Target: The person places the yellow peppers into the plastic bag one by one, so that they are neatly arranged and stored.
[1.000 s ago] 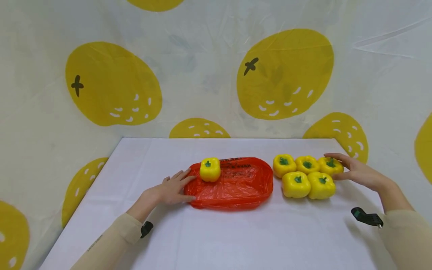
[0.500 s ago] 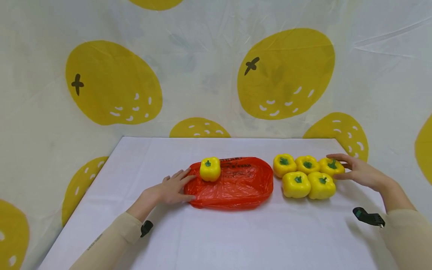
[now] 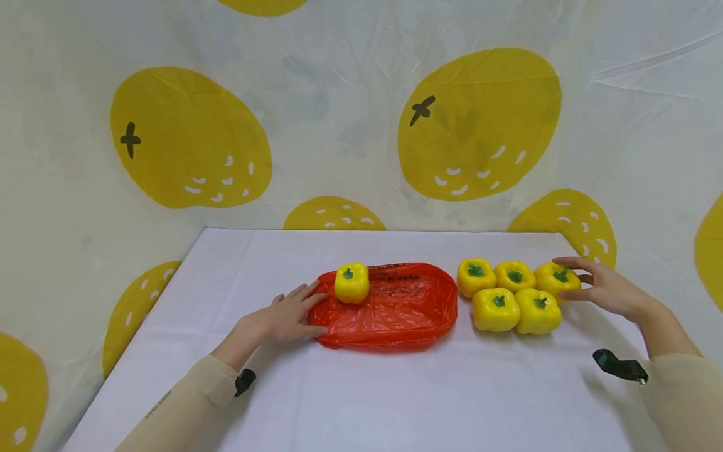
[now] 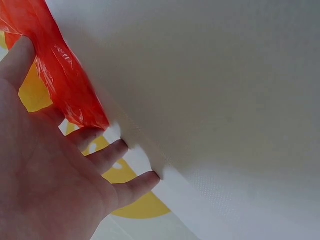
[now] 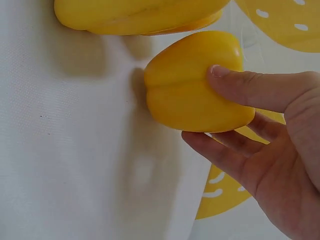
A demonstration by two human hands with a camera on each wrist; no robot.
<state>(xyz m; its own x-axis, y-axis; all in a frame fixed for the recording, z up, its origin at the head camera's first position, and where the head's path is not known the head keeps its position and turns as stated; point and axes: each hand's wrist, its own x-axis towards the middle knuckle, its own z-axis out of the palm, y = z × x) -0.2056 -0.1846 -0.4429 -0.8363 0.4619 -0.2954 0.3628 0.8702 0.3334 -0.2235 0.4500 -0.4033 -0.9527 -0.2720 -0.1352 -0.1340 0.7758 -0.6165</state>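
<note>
My right hand (image 3: 612,290) grips a yellow bell pepper (image 3: 555,280) at the right end of the back row, its stem leaning right. In the right wrist view the thumb lies on one side of this pepper (image 5: 192,85) and the fingers on the other. My left hand (image 3: 290,315) lies with spread fingers on the left edge of a flat red plastic bag (image 3: 403,314) with dark print. The left wrist view has the thumb against the bag (image 4: 70,75) and the other fingertips towards the table. Another yellow bell pepper (image 3: 351,284) stands upright on the bag's left part.
Several more yellow bell peppers (image 3: 495,309) stand close together right of the bag, beside the gripped one. A white cloth covers the table (image 3: 361,402). Behind it hangs a curtain (image 3: 333,125) with a large yellow fruit print.
My right hand has shifted slightly right, and the pepper in it has moved and tilted a little with it. The left hand, the bag and the other peppers stay in place.
</note>
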